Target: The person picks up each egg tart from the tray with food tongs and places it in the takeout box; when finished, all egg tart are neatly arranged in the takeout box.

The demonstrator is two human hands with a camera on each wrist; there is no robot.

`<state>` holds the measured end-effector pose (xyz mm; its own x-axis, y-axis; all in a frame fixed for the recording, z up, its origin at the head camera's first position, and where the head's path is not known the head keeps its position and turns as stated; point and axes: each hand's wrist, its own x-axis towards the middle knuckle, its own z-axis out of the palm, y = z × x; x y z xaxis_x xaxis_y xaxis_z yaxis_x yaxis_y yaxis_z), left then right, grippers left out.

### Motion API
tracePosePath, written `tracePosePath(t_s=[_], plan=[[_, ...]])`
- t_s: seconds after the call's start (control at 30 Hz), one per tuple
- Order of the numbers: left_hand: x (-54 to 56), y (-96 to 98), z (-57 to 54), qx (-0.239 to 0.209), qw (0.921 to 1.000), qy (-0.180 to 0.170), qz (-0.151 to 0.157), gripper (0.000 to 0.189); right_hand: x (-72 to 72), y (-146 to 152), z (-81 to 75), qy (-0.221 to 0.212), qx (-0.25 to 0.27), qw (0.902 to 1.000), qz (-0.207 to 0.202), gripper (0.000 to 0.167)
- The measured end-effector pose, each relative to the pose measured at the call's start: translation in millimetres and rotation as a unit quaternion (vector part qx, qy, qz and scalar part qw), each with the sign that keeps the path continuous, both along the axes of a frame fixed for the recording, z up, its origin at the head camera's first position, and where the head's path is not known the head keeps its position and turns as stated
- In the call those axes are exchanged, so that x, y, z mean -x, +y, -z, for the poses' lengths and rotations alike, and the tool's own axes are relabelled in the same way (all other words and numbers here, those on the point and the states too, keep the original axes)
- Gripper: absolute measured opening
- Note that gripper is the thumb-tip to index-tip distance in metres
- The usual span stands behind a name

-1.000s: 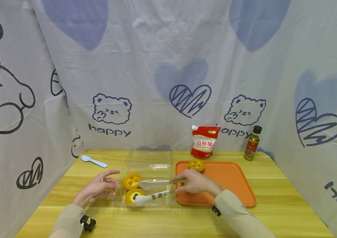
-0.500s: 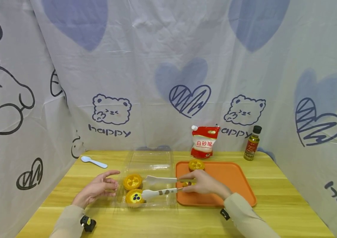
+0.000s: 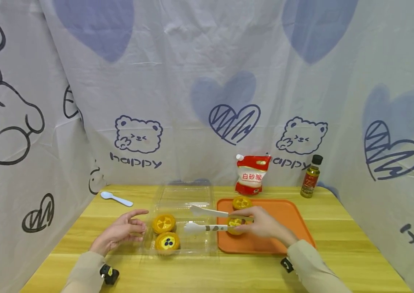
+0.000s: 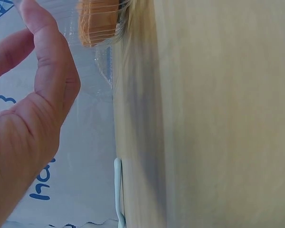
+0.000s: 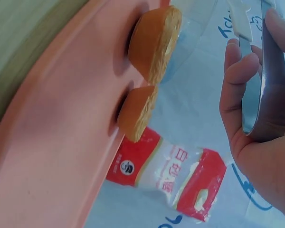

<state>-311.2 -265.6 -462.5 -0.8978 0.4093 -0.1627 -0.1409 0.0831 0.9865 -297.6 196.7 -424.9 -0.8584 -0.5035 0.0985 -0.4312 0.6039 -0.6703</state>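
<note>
My right hand point(image 3: 262, 221) grips a pair of tongs point(image 3: 207, 228) with white tips and a shiny metal bow, seen close in the right wrist view point(image 5: 270, 95). The tongs' tips are spread, with nothing between them, above the clear plastic box point(image 3: 196, 244). In the box's left side sit two egg tarts: one with a yellow fruit top point(image 3: 164, 224), one with blueberries point(image 3: 167, 242). Two more tarts stand on the orange tray point(image 3: 276, 228): a back tart point(image 3: 241, 202) and a front tart point(image 3: 234, 226) partly hidden by the tongs. My left hand point(image 3: 120, 232) hovers loosely by the box's left wall, holding nothing.
A white spoon point(image 3: 116, 199) lies at the back left of the wooden table point(image 3: 177, 276). Behind the tray stand a red and white sugar pouch point(image 3: 252, 175) and a bottle of oil point(image 3: 311, 177). The box's clear lid point(image 3: 183, 195) stands raised at its back.
My right hand has drawn the tongs rightward and up, away from the blueberry tart, which stays in the box. The front tart on the tray has come into view. My left hand has stayed put.
</note>
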Motion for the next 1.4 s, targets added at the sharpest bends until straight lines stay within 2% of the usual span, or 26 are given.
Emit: tracePosePath(t_s=[0.23,0.83,1.03,1.2,1.4], plan=[[0.1,-0.2,-0.2,-0.001,1.0000,0.000,0.004,0.074,0.4,15.5,-1.6,0.005,0.013,0.9997,0.022,0.046],[0.3,-1.8,2.3,-0.001,1.0000,0.003,0.005,0.073,1.2,53.3,2.8,0.033,-0.015,0.9969,0.069,0.049],[0.5,-1.3,2.0,0.001,1.0000,0.000,0.003,0.073,2.0,65.6,4.9,0.062,-0.009,0.9966,0.054,0.048],[0.0,-1.2,1.0,-0.004,1.0000,-0.003,0.003,0.073,2.3,73.9,9.1,0.069,-0.007,0.9967,0.042,0.047],[0.2,-0.8,0.8,-0.006,1.0000,-0.005,-0.001,0.074,1.9,83.5,14.9,0.035,0.000,0.9988,0.035,0.047]])
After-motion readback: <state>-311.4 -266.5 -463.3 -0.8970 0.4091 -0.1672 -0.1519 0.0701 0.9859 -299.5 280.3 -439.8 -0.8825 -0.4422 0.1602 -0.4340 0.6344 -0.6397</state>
